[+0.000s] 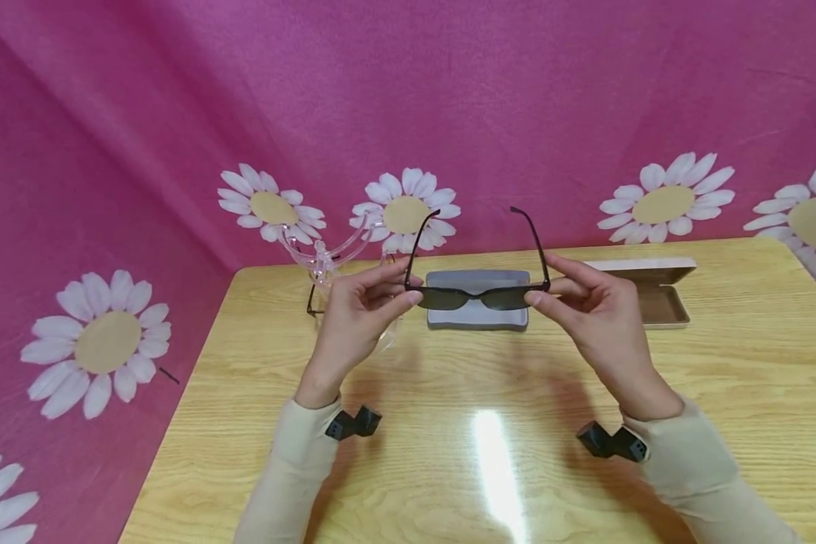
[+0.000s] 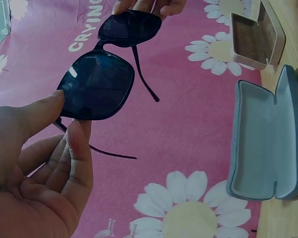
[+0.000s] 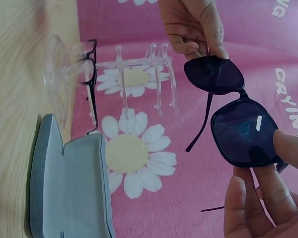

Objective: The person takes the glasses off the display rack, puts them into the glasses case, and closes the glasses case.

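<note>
Dark sunglasses (image 1: 446, 300) with black frames are held up in both hands, temples unfolded and pointing away toward the backdrop. My left hand (image 1: 350, 321) pinches the left end of the frame between thumb and fingers. At the opposite end, my right hand (image 1: 608, 325) grips the frame the same way, its thumb on the lens edge in the right wrist view. Behind and below the sunglasses, a grey glasses case (image 1: 477, 326) lies open on the table, its pale lining (image 3: 82, 188) showing no glasses inside.
A clear plastic display stand (image 1: 323, 264) rises at the back left, partly behind the left hand. Black-framed eyeglasses (image 3: 93, 94) are at its base. An open beige case (image 1: 666, 311) with brown lining lies at right. A pink flowered cloth (image 1: 517, 113) hangs behind the wooden table (image 1: 421, 468).
</note>
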`<state>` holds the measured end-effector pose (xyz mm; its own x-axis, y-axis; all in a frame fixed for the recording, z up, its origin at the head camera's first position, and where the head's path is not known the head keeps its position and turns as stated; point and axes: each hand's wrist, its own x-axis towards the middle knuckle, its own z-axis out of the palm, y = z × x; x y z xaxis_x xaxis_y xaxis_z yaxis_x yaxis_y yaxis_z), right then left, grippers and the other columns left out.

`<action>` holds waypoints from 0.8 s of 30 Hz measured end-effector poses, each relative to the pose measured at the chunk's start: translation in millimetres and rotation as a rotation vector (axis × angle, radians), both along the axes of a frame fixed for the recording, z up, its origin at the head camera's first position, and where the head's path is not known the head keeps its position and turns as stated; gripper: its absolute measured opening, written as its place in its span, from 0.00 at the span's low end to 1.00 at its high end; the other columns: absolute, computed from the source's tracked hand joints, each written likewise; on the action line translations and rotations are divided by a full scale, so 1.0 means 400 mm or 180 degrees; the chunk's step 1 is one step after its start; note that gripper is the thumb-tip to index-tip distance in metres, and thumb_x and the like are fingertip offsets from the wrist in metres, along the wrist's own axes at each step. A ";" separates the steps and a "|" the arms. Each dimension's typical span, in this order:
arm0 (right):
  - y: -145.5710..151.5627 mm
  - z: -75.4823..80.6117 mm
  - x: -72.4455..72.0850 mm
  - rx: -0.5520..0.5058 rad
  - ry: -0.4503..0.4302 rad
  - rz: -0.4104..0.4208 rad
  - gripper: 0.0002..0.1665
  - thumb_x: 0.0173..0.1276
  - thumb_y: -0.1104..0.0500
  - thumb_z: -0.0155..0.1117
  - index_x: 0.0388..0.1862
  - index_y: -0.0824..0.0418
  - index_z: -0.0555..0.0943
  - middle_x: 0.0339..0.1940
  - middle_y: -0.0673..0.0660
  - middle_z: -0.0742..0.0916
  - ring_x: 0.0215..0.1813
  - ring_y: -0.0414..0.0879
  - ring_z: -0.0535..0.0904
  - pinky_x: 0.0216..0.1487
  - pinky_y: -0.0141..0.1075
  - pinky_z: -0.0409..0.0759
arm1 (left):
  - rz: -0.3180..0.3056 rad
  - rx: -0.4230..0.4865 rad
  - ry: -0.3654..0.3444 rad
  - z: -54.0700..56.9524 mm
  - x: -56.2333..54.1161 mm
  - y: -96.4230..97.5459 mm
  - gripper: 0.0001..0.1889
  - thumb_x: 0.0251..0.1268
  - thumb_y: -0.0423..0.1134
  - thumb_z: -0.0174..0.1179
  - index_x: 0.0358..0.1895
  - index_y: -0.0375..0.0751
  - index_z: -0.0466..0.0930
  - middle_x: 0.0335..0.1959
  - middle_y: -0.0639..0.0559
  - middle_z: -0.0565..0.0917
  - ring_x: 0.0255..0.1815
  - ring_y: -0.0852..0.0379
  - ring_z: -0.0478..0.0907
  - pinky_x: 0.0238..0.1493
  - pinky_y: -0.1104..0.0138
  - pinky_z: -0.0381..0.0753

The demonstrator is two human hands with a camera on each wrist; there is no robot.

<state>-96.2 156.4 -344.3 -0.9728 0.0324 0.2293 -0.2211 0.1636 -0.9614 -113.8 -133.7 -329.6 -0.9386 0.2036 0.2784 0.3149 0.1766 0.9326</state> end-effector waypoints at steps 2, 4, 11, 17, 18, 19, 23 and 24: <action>0.006 -0.003 -0.002 0.0080 0.0022 -0.0015 0.32 0.67 0.66 0.74 0.71 0.64 0.79 0.31 0.33 0.91 0.38 0.29 0.88 0.41 0.20 0.82 | -0.0001 0.0012 -0.0006 -0.004 -0.004 0.003 0.22 0.67 0.27 0.69 0.64 0.31 0.82 0.50 0.32 0.90 0.45 0.65 0.88 0.51 0.71 0.88; 0.011 -0.006 -0.004 0.0060 0.0034 -0.0008 0.32 0.66 0.67 0.75 0.70 0.64 0.79 0.31 0.34 0.91 0.38 0.30 0.88 0.41 0.20 0.83 | -0.0009 0.0015 -0.0020 -0.008 -0.009 0.007 0.22 0.66 0.27 0.69 0.63 0.32 0.83 0.50 0.32 0.90 0.45 0.66 0.88 0.49 0.72 0.88; 0.030 -0.014 -0.016 0.0054 0.0154 -0.0084 0.31 0.63 0.69 0.76 0.66 0.61 0.83 0.30 0.37 0.91 0.34 0.30 0.85 0.37 0.20 0.80 | -0.0048 -0.0057 -0.0041 -0.016 -0.026 0.023 0.22 0.66 0.29 0.70 0.63 0.33 0.83 0.48 0.34 0.90 0.44 0.69 0.86 0.45 0.73 0.86; 0.039 -0.017 -0.022 0.0279 0.0094 -0.0147 0.29 0.65 0.67 0.76 0.66 0.64 0.82 0.29 0.32 0.89 0.31 0.30 0.82 0.31 0.23 0.76 | -0.0038 -0.0108 -0.0087 -0.019 -0.036 0.036 0.22 0.66 0.29 0.70 0.63 0.34 0.84 0.47 0.35 0.90 0.43 0.68 0.86 0.44 0.74 0.86; 0.040 -0.018 -0.024 0.0323 0.0089 -0.0147 0.29 0.66 0.66 0.76 0.66 0.64 0.82 0.29 0.32 0.89 0.30 0.30 0.81 0.31 0.23 0.76 | -0.0028 -0.0120 -0.0085 -0.019 -0.038 0.038 0.22 0.66 0.30 0.70 0.63 0.34 0.84 0.47 0.35 0.90 0.43 0.68 0.85 0.44 0.74 0.86; 0.042 -0.018 -0.025 0.0339 0.0080 -0.0141 0.29 0.66 0.66 0.76 0.66 0.65 0.82 0.29 0.31 0.89 0.30 0.30 0.81 0.30 0.23 0.76 | -0.0018 -0.0137 -0.0077 -0.020 -0.040 0.040 0.22 0.66 0.30 0.71 0.63 0.34 0.84 0.47 0.35 0.90 0.43 0.68 0.85 0.44 0.74 0.86; 0.049 -0.018 -0.031 0.0335 0.0062 -0.0116 0.27 0.66 0.66 0.76 0.64 0.65 0.83 0.28 0.32 0.89 0.29 0.30 0.79 0.29 0.24 0.75 | -0.0013 -0.0179 -0.0046 -0.024 -0.048 0.047 0.21 0.66 0.29 0.70 0.63 0.34 0.84 0.46 0.35 0.89 0.43 0.68 0.85 0.45 0.74 0.86; 0.051 -0.017 -0.031 0.0326 0.0053 -0.0109 0.26 0.66 0.66 0.76 0.63 0.64 0.83 0.28 0.32 0.89 0.28 0.31 0.78 0.28 0.24 0.75 | -0.0027 -0.0176 -0.0043 -0.025 -0.050 0.048 0.21 0.66 0.29 0.70 0.63 0.34 0.84 0.47 0.35 0.89 0.42 0.68 0.85 0.45 0.74 0.86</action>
